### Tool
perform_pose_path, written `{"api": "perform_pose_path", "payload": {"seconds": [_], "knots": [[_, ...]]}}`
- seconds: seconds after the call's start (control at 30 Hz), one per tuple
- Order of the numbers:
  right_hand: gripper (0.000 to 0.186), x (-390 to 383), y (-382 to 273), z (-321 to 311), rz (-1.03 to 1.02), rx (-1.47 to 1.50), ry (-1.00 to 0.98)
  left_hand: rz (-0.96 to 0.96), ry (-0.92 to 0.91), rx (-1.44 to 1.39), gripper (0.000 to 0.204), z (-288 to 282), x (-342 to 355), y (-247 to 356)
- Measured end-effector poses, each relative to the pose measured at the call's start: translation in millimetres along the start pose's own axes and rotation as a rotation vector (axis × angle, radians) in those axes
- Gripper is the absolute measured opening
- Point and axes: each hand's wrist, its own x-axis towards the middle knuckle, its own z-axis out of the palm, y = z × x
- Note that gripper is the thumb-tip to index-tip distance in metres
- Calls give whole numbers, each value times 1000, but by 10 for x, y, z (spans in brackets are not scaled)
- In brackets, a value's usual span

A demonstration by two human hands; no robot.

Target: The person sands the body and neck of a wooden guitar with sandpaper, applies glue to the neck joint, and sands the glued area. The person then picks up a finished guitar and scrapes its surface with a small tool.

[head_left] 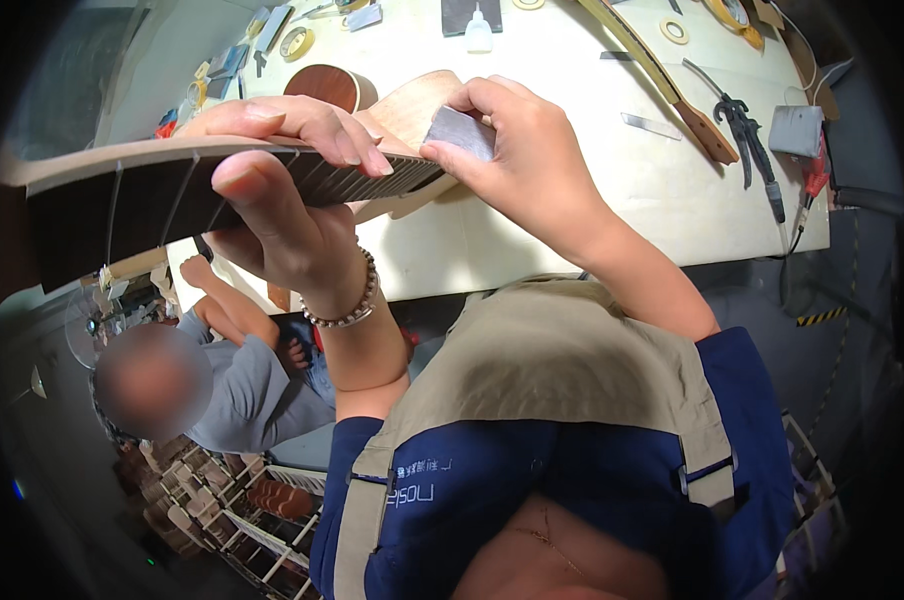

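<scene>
My left hand (pixel 302 215) grips a guitar neck with a dark fretboard (pixel 77 220), its thumb and fingers on either side of the pale wooden edge, a beaded bracelet on the wrist. At the neck's right end is a light wooden piece (pixel 412 100), partly hidden. My right hand (pixel 517 160) pinches a grey rectangular block (pixel 459 133) against that end of the neck, beside the closely spaced frets. A round red-brown wooden piece (pixel 322 87) shows behind my left fingers.
The cream worktable (pixel 682 220) holds a squeeze bottle (pixel 479 30), tape rolls (pixel 674 30), a long wooden piece (pixel 662 90), a black tool (pixel 747 140) and a grey box (pixel 797 130). A co-worker (pixel 242 390) sits at left. Racks of wooden parts (pixel 277 495) stand below.
</scene>
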Motion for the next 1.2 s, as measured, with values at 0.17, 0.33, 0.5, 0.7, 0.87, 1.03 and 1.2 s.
{"api": "perform_pose_path", "payload": {"seconds": [0.17, 0.33, 0.5, 0.7, 0.87, 1.03, 1.2], "knots": [[21, 86, 8, 90, -24, -29, 54, 40, -41, -55, 41, 60, 10, -35], [19, -20, 17, 45, -14, -12, 78, 33, -49, -1, 41, 93, -6, -6], [16, 10, 6, 31, -27, -59, 41, 33, -62, -2, 40, 101, 6, -11], [16, 65, 5, 44, -66, -71, 50, 28, -89, -44, 39, 117, 22, -12], [20, -109, 74, -184, 124, 128, -69, 73, -44, -127, 38, 108, -7, -22], [19, -28, 61, 30, -4, -12, 89, 61, -3, 153, 42, 141, -19, 39], [18, -102, -25, 49, -7, -92, 80, 57, -18, 17, 41, 102, -17, 14]]}}
